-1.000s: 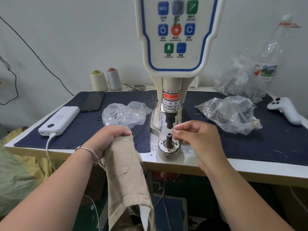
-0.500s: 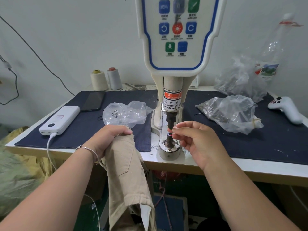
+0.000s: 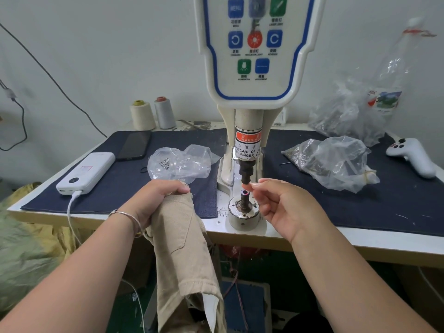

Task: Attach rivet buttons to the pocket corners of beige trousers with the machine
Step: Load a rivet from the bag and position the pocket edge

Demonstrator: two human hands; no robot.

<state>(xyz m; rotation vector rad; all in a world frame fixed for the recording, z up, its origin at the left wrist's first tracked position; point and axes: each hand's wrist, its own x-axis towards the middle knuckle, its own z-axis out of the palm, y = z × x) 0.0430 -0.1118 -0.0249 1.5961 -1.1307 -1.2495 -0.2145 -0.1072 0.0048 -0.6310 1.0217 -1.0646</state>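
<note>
Trousers: beige trousers [image 3: 185, 251] hang off the bench [image 3: 348, 239] front edge.
Left hand: left hand [image 3: 156, 200], palm down, fingers curled round the trousers' top.
Right hand: right hand [image 3: 283, 205] raised, fingertips pinched at the machine [image 3: 247, 140] punch tip; any rivet there is too small to tell.
Lower die: lower die [image 3: 244, 195] just below those fingertips.

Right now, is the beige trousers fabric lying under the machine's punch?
No, the beige trousers hang off the table edge in the left hand, beside the lower die.
</note>
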